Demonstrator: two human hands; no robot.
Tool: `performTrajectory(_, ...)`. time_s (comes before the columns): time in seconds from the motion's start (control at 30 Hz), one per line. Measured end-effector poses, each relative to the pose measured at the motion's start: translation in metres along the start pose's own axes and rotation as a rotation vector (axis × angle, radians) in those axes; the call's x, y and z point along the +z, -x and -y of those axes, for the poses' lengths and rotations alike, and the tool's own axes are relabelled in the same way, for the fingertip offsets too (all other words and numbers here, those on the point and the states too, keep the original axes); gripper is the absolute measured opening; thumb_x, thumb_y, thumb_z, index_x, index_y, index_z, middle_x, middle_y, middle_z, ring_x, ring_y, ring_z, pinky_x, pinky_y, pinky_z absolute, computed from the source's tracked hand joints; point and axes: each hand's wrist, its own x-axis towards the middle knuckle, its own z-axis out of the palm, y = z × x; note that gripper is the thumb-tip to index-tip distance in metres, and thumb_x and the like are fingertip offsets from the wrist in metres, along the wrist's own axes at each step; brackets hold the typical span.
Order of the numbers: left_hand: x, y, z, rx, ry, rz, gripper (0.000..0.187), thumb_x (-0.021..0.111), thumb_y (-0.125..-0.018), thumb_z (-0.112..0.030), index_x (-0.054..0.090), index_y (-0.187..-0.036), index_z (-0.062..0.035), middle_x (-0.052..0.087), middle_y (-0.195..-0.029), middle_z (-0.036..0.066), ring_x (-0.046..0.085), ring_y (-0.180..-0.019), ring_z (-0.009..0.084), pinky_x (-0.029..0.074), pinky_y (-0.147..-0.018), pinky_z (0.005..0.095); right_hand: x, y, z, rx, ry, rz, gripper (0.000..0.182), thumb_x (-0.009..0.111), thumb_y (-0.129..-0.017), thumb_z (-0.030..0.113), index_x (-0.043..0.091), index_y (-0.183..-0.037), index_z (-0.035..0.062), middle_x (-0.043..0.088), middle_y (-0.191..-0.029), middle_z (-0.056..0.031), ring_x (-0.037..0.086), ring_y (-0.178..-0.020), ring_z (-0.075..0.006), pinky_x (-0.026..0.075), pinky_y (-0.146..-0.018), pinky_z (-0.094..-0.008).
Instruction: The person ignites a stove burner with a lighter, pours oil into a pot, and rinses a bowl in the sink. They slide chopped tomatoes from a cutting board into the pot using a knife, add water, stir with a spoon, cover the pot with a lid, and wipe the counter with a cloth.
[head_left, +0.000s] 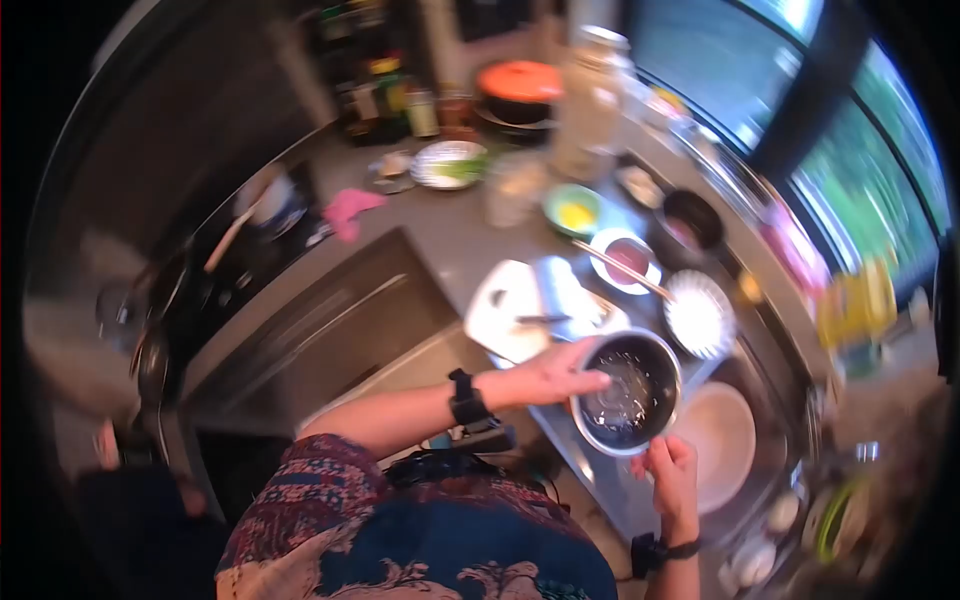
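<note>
A round metal bowl with a dark, shiny wet inside is tilted toward the camera over the counter's right part. My left hand grips its left rim, with the thumb over the edge. At the bowl's lower right rim is my right hand, its fingers curled; whether they pinch the rim is hard to make out. Just beyond the right hand lies a large pale bowl. Behind the metal bowl are a white board with a dark-handled utensil and a white fluted dish.
A white bowl with reddish contents has chopsticks across it. Behind stand a green bowl, a dark pot, a tall jar and an orange-lidded pot. A pan with a wooden handle sits at the left.
</note>
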Motion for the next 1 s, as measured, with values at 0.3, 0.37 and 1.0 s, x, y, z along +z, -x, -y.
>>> performTrajectory(0.3, -0.167, 0.18, -0.013, -0.045, 0.102, -0.276, 0.071, 0.056, -0.095, -0.05, 0.033, -0.146, -0.0058, 0.065, -0.108, 0.016, 0.069, -0.067, 0.0187, 0.059, -0.054, 0.0287, 0.213, -0.081, 0.033, -0.011, -0.081, 0.223, 0.025, 0.06, -0.096, 0.019, 0.058, -0.075, 0.0042, 0.061, -0.062, -0.0077, 0.051, -0.042, -0.0134, 0.038, -0.04, -0.025)
performTrajectory(0.37, -0.201, 0.219, -0.004, 0.022, 0.108, -0.391, 0.074, 0.056, -0.095, -0.051, 0.031, -0.148, -0.0066, 0.065, -0.107, 0.016, 0.069, -0.064, 0.0202, 0.059, -0.055, 0.0292, 0.271, -0.094, 0.048, 0.027, -0.042, 0.188, 0.03, 0.062, -0.095, 0.02, 0.053, -0.068, 0.0093, 0.055, -0.055, -0.0033, 0.05, -0.041, -0.0121, 0.037, -0.039, -0.0242)
performTrajectory(1.0, -0.276, 0.508, 0.079, -0.044, 0.301, -1.605, 0.04, 0.062, -0.095, -0.02, 0.053, -0.13, -0.0011, 0.068, -0.107, 0.014, 0.068, -0.086, 0.0192, 0.053, -0.077, 0.0295, 0.609, -0.311, 0.145, -0.3, 0.186, 0.559, 0.023, 0.068, -0.092, 0.026, 0.06, -0.077, 0.0093, 0.058, -0.062, 0.0007, 0.052, -0.05, -0.0056, 0.034, -0.044, -0.0182)
